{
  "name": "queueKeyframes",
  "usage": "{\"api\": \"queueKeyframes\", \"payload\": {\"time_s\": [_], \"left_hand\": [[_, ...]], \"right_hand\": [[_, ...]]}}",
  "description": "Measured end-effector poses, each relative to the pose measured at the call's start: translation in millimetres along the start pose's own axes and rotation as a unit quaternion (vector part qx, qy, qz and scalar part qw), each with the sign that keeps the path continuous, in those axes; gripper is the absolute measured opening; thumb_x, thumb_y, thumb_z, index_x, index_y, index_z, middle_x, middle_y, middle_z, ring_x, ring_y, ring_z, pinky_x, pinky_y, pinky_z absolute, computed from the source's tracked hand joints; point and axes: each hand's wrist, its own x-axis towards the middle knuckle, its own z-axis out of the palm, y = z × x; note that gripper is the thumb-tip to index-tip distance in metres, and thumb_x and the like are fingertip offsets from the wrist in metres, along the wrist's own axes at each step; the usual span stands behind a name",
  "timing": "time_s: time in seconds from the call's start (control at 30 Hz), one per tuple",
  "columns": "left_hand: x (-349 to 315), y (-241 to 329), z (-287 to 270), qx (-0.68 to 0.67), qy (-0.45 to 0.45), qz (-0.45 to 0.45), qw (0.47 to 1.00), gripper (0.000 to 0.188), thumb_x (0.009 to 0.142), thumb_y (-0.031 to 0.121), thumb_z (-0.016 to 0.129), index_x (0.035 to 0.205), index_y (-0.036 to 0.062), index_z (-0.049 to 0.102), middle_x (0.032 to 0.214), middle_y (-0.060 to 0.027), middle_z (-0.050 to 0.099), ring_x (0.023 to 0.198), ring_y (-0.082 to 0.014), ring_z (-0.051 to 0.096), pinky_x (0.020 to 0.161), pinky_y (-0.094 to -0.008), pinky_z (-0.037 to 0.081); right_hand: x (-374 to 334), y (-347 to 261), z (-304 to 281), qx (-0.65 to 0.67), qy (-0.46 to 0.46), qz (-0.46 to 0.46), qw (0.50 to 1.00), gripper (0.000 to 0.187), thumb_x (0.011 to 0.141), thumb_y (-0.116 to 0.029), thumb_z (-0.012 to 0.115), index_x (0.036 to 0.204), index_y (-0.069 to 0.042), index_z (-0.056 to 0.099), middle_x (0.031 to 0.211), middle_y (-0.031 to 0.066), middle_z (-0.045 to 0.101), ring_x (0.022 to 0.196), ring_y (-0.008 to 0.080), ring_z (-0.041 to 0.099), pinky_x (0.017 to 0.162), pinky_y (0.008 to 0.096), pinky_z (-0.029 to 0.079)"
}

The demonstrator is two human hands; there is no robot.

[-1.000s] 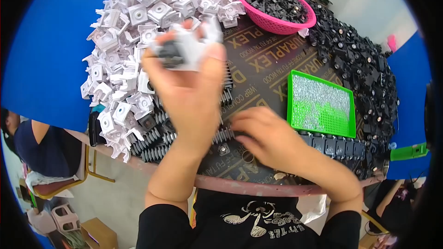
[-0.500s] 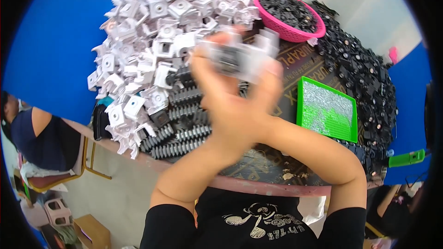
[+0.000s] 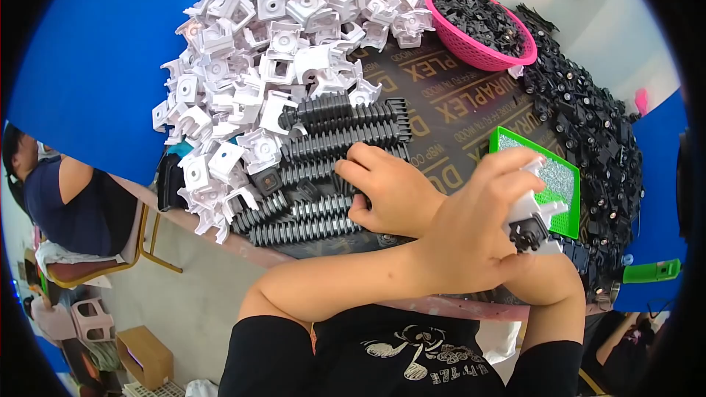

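My forearms cross, the left one over the right. My left hand [image 3: 478, 224], over to the right, is closed on a white plastic housing [image 3: 543, 210] with a black part [image 3: 528, 234] set in it. My right hand [image 3: 397, 190] reaches left to the rows of black ribbed plastic parts [image 3: 346, 132]. Its fingers and thumb curl round the end of one row; what lies between the fingertips is partly hidden. A large heap of white plastic housings [image 3: 287, 40] rises behind and left of the rows.
A green tray [image 3: 494, 148] of small silvery pieces lies beyond my left hand. Farther back stands a pink basket [image 3: 471, 55] of black parts, with a heap of black parts [image 3: 588, 117] along the right side. Another person [image 3: 66, 191] sits at the left.
The hands were together over the table, blurred, round the white housing. Now my left hand has carried it right and nearer, while my right hand has come down left to the black ribbed parts.
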Motion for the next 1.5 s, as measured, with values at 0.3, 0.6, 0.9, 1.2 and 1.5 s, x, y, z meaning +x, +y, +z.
{"api": "queueKeyframes", "payload": {"time_s": [0.3, 0.6, 0.9, 1.2, 1.5], "left_hand": [[2, -3, -1, 0.007, -0.019, 0.015, 1.000, 0.075, 0.065, 0.009, 0.078, 0.128, 0.0029, 0.040, 0.137, -0.0232, 0.040, 0.120, -0.0416, 0.047, 0.090, -0.0444, 0.047], [-3, -12, 0, -0.003, 0.001, 0.039, 0.999, 0.073, 0.066, 0.011, 0.079, 0.128, 0.0020, 0.040, 0.135, -0.0249, 0.041, 0.120, -0.0415, 0.046, 0.096, -0.0466, 0.043], [-19, 18, 20, -0.031, -0.079, 0.041, 0.996, 0.068, 0.064, 0.017, 0.082, 0.123, 0.0060, 0.049, 0.133, -0.0235, 0.047, 0.101, -0.0371, 0.059, 0.085, -0.0433, 0.048], [-19, 12, 24, -0.059, -0.082, 0.029, 0.995, 0.075, 0.063, 0.008, 0.083, 0.128, 0.0060, 0.046, 0.128, -0.0237, 0.051, 0.097, -0.0357, 0.063, 0.077, -0.0386, 0.054], [-17, 24, 24, -0.055, -0.049, 0.095, 0.993, 0.041, 0.073, 0.000, 0.074, 0.111, 0.0030, 0.059, 0.127, -0.0238, 0.052, 0.092, -0.0337, 0.066, 0.072, -0.0362, 0.057]], "right_hand": [[-7, -2, -7, 0.010, -0.029, 0.075, 0.997, 0.044, 0.072, -0.001, 0.062, 0.115, 0.000, 0.052, 0.100, 0.0131, 0.051, 0.073, 0.0345, 0.059, 0.062, 0.0412, 0.051], [-22, 1, -22, 0.046, 0.024, 0.091, 0.995, 0.043, 0.066, -0.002, 0.068, 0.105, -0.003, 0.050, 0.096, 0.0143, 0.053, 0.077, 0.0348, 0.057, 0.065, 0.0408, 0.049], [-69, -18, -68, -0.055, -0.001, 0.223, 0.973, 0.043, 0.063, -0.003, 0.079, 0.091, -0.003, 0.046, 0.093, 0.0113, 0.050, 0.078, 0.0302, 0.052, 0.072, 0.0347, 0.047], [-70, -16, -53, 0.002, -0.024, 0.275, 0.961, 0.022, 0.082, -0.004, 0.071, 0.096, 0.001, 0.055, 0.106, 0.0180, 0.059, 0.091, 0.0386, 0.059, 0.079, 0.0405, 0.050], [-17, -20, -56, -0.006, -0.025, 0.161, 0.987, 0.025, 0.082, -0.007, 0.069, 0.106, -0.004, 0.061, 0.105, 0.0151, 0.064, 0.099, 0.0362, 0.062, 0.086, 0.0429, 0.051]]}}
